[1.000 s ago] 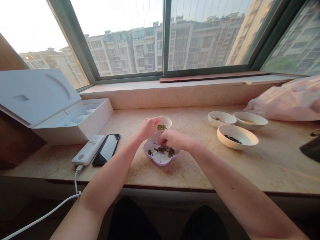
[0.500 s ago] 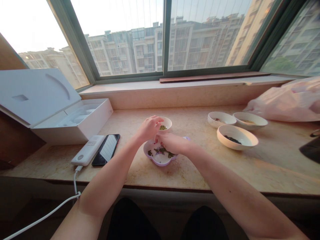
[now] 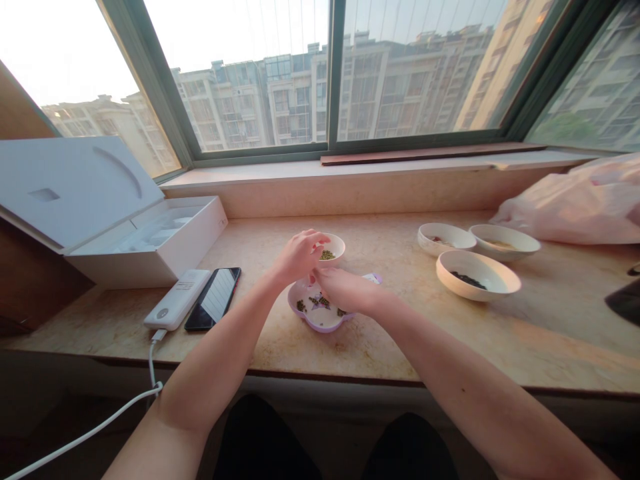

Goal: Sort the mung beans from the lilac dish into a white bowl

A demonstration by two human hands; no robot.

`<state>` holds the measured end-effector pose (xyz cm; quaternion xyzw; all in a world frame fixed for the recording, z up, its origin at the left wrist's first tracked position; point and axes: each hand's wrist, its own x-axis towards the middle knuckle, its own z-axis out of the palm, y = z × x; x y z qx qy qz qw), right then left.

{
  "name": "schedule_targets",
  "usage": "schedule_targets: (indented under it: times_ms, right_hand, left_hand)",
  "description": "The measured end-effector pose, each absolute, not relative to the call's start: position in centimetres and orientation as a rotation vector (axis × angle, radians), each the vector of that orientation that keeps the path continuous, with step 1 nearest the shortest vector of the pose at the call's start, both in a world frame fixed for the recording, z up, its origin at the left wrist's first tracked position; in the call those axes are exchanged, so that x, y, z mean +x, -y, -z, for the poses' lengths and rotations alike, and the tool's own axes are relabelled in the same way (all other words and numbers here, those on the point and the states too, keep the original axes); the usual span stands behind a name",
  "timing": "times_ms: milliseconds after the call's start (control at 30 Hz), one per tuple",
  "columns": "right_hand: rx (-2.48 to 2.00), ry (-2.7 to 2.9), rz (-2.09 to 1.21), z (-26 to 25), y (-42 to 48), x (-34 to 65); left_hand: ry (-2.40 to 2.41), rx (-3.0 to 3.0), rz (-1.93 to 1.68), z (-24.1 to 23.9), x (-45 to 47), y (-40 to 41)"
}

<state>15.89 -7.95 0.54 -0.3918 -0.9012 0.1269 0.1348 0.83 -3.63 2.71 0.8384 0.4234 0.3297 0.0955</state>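
Observation:
My left hand (image 3: pixel 301 255) is over the left side of a small white bowl (image 3: pixel 338 247) that holds green beans (image 3: pixel 327 255). Its fingers curve loosely above the bowl, with the thumb apart below them. My right hand (image 3: pixel 345 288) reaches over a purple-rimmed, scalloped dish (image 3: pixel 320 326). The fingers are drawn together near the left thumb, and what lies between them is hidden. Small clusters of dark green beans (image 3: pixel 301 305) lie in the dish around a purple star pattern.
Three white bowls (image 3: pixel 477 293) with small contents stand to the right, before a plastic bag (image 3: pixel 585 207). A dark object (image 3: pixel 625 297) sits at the right edge. At left are an open white box (image 3: pixel 193 230), a power bank (image 3: pixel 176 300) with a cable, and a phone (image 3: pixel 214 300).
My right hand has lifted slightly from the dish toward the small bowl, showing more of the star pattern. The left hand stays nearly in place.

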Motion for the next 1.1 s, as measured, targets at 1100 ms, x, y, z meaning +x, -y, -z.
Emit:
schedule_targets:
  times_ms: [1100]
  right_hand:
    - [-0.333, 1.197, -1.701, -6.0, 7.8, 19.4]
  left_hand:
    - [-0.978, 2.59, -0.324, -3.6, 0.8, 5.7]
